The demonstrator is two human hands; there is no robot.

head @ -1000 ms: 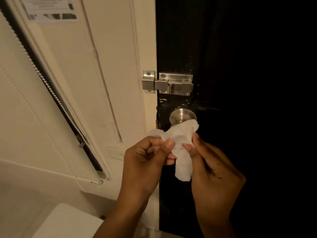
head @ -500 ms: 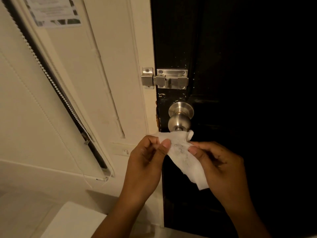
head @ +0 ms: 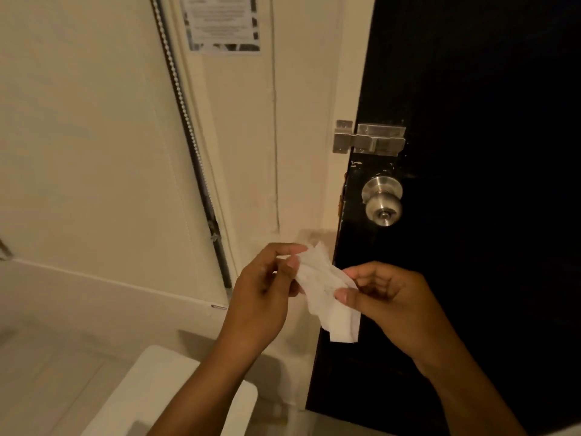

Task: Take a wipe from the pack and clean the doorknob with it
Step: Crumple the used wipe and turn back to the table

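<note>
My left hand (head: 261, 287) and right hand (head: 386, 297) each pinch an end of the wipe (head: 323, 291), below and left of the doorknob (head: 382, 201); it looks limp, light, tearable; I'd bunch it, grip mid-sheet.

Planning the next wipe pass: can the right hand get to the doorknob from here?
Probably yes. The right hand, sharing the wipe with the left hand, sits below the doorknob with nothing between them.
</note>
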